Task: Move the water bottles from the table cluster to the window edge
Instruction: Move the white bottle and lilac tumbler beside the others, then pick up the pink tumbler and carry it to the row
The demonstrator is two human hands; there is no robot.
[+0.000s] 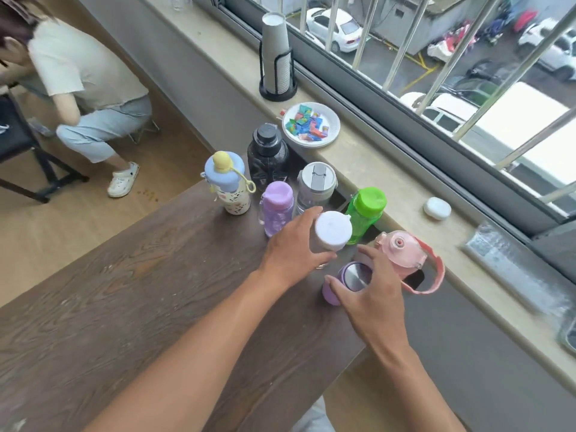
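Several water bottles stand clustered at the far right end of the dark wooden table [131,291]. My left hand [291,247] grips a clear bottle with a white cap [333,229]. My right hand [369,286] wraps around a short lilac bottle with a steel lid [353,275]. Beside it stands a pink bottle with a strap [402,249], and behind it a green bottle [366,213]. Farther back are a purple bottle [277,204], a clear grey-lidded bottle [315,188], a black jug [268,152] and a blue-lidded patterned bottle [229,182]. The beige window edge [374,169] runs just beyond them.
On the window edge stand a black holder with stacked paper cups [276,57], a white plate of wrapped sweets [311,124], a small white case [437,208] and clear plastic packaging [514,263]. A person [84,79] crouches on the floor at the far left, beside a black chair [18,141].
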